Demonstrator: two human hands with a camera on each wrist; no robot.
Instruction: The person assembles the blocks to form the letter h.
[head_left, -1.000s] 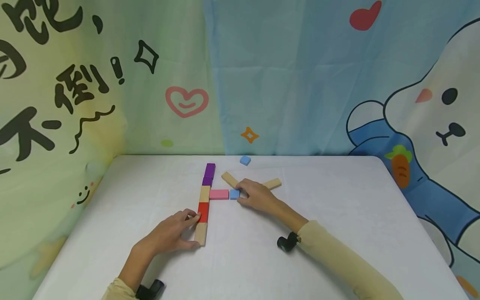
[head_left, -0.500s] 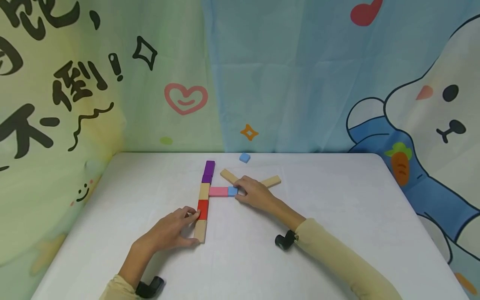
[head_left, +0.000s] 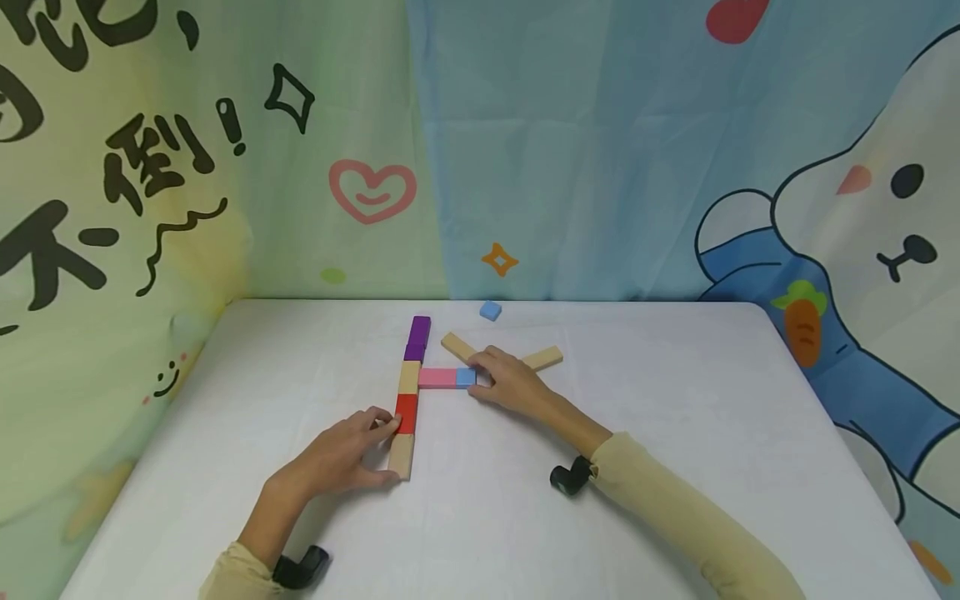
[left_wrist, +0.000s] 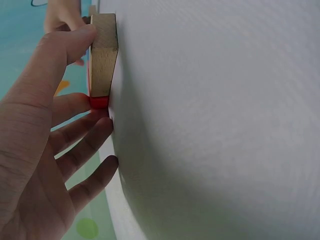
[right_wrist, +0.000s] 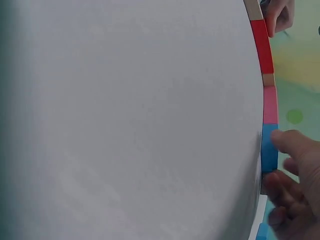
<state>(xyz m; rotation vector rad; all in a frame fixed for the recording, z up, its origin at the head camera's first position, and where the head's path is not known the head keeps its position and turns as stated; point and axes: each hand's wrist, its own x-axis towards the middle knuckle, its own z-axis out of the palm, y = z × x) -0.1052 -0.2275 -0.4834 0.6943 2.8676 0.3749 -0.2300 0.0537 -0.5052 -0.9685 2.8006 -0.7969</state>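
Note:
A row of blocks runs away from the viewer: a wooden block, a red block, another wooden one and purple pieces. From its right side a pink block extends, touching a blue block. My right hand pinches the blue block between thumb and fingers at its right end. The left hand rests beside the row, its thumb on the near wooden block and its index finger against the red block; the other fingers are spread.
Two wooden pieces lie slanted behind the right hand, one to the left, one to the right. Near the table's back edge sits a small blue piece. A printed cloth hangs behind.
My right hand has moved slightly left with the blue block, and the narrow gap between it and the pink block has closed. The left hand has stayed at the row.

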